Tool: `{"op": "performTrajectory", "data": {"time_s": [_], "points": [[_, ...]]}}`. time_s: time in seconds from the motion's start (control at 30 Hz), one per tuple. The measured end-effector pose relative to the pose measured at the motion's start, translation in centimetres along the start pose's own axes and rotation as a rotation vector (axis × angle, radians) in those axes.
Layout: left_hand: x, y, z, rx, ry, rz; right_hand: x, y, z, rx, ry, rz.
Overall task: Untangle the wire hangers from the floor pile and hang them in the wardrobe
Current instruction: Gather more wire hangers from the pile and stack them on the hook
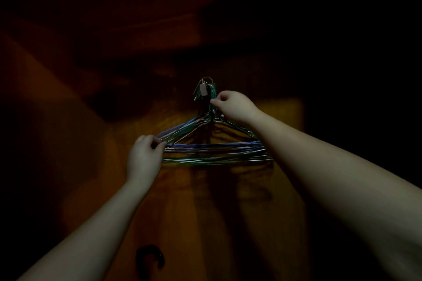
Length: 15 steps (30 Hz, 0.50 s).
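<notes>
so the wire hangers [214,150] hang bunched against the wood panel [182,212], bars running left-right; right hand [233,105] pinches the necks just under the hooks; left hand [143,155] curls round the bundle's left corner; both equally near

A dim home interior, close up against wooden bedroom furniture.

Dark reddish-brown wood panels [178,201] with visible grain fill the view, lit only in a warm patch at the centre. A bunch of coloured wire hangers [212,143] hangs from a small fitting [203,89] against the wood, which suggests a wardrobe. A dark curved handle [149,255] sits low on the panel.
</notes>
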<state>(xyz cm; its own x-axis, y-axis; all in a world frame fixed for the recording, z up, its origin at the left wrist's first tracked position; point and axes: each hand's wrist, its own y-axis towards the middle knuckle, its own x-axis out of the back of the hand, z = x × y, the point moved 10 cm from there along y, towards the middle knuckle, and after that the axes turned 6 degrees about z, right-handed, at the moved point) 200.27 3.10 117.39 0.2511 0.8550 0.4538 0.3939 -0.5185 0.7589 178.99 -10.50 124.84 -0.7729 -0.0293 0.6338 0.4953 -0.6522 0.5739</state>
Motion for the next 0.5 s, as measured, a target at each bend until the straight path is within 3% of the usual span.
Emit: {"op": "performTrajectory", "data": {"time_s": [0.5], "points": [[-1.2,-0.7,1.9,-0.005,-0.023,0.010,-1.3,-0.7,-0.2,0.028,-0.051,0.046]]}}
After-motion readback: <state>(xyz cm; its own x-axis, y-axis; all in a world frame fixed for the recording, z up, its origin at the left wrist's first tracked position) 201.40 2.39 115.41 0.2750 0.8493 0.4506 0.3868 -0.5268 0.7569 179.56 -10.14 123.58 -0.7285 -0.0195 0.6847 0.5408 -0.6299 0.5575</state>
